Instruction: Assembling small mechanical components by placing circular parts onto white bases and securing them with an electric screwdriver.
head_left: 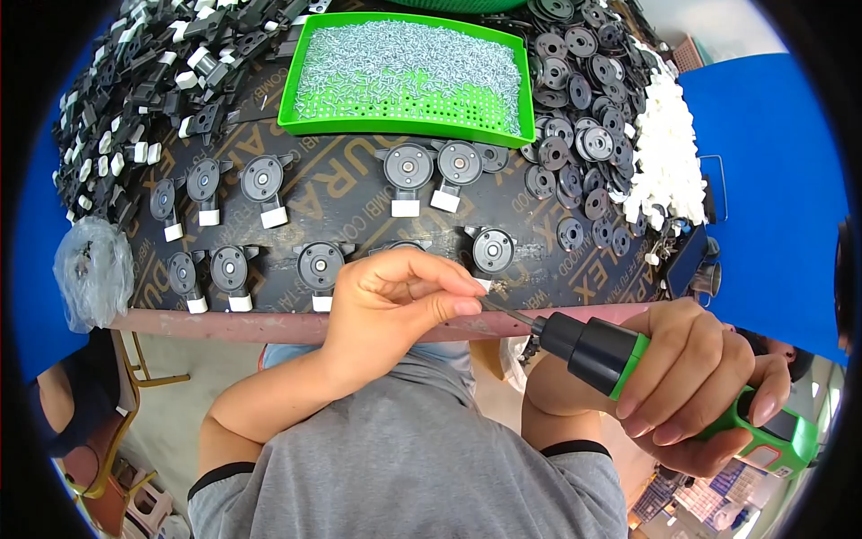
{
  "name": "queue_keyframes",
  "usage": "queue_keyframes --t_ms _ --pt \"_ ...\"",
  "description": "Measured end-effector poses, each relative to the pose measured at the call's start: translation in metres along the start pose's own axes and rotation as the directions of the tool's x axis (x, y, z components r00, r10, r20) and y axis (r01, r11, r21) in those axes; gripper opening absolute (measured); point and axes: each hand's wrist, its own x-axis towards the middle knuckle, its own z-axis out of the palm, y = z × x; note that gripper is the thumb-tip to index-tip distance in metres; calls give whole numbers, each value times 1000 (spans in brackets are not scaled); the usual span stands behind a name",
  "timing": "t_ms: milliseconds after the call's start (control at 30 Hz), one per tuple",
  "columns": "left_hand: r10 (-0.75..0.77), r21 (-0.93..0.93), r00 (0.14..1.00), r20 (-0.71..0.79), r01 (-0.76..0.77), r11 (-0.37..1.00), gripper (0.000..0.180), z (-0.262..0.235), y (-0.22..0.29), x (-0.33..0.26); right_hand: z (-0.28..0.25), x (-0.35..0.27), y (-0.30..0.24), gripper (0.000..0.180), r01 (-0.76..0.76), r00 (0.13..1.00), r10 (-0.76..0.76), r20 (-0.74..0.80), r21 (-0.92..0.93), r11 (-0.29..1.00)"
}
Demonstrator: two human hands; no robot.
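In the head view, the left hand (404, 301) covers most of one round black assembly (409, 243) behind it, and its fingertips overlap the white end of the assembly (493, 251) to the right. Its thumb and index finger nearly meet beside the bit of a green-and-black power screwdriver (588, 350); whether something small is pinched there I cannot tell. The right hand (687, 377) wraps firmly around the screwdriver, hiding much of its grip.

A green perforated tray (503, 137) holds small silvery screws (409, 54), thinner toward its front. Another green container (458, 4) is cut off by the upper edge.

On the dark, letter-printed desk (350, 213), more assemblies stand in two loose rows. Black discs (579, 90) and white pieces (669, 153) heap at right, black parts mixed with white (117, 90) at left, beside a crumpled clear bag (92, 274). A chair (112, 503) stands at lower left on a pale floor (197, 418).
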Motion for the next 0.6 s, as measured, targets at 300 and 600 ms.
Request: queue_keyframes --t_ms 300,600 --pt "-5 -56 999 33 7 998 27 7 -5 -1 -2 -4 -3 24 -7 1000 7 -23 -11 1000" --pt "288 936 916 280 -327 131 63 24 -6 24 -18 -17 5 25 -127 988 156 7 -542 831"
